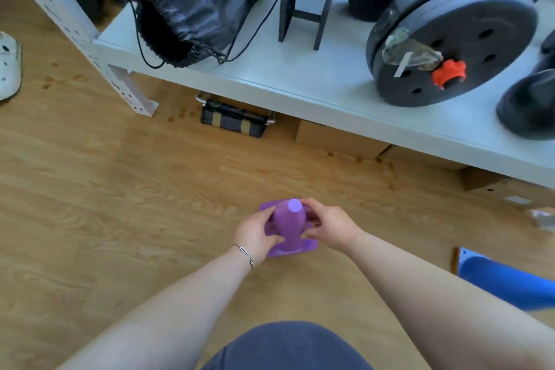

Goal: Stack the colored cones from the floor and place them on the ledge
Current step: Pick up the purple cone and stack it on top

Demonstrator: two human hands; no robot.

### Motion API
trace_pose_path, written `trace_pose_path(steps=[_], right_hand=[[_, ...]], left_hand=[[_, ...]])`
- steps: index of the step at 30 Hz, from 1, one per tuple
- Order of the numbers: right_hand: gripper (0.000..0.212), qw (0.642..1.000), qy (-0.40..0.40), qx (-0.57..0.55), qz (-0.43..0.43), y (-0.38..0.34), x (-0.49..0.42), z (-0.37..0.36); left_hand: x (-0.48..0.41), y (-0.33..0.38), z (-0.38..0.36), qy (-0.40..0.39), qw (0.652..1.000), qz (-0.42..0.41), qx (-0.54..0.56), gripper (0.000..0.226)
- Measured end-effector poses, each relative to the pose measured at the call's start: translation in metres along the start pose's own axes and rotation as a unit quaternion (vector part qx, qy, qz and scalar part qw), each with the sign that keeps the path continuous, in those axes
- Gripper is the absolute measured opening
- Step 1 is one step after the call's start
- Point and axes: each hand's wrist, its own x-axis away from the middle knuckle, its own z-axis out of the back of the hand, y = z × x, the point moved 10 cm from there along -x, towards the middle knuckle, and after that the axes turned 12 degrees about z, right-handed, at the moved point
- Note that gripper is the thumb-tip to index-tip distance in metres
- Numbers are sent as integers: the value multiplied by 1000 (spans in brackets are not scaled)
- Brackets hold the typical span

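Two cones in view: one purple plastic cone with square base (289, 227), one blue plastic cone (507, 285) lying on its side at right edge of wooden floor (120, 204). Purple cone upright, tip pale, base flat on floor. Left hand (258, 233) and right hand (329, 227) both clasp its body from opposite sides, fingers curled around it. White ledge (315, 84) beyond: bare strip along front edge between black drawstring bag (180, 3) and black weight plates (450, 39).

Hands (292, 227) around purple cone (289, 219) (upright)
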Motion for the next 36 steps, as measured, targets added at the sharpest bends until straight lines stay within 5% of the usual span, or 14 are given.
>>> trace_pose_path(steps=[17, 36], right_hand=[[75, 997, 77, 12, -17, 85, 117, 85], [65, 990, 129, -2, 51, 94, 237, 190]], left_hand=[[44, 122, -108, -29, 987, -110, -116, 67], [151, 264, -147, -15, 953, -205, -224, 58]])
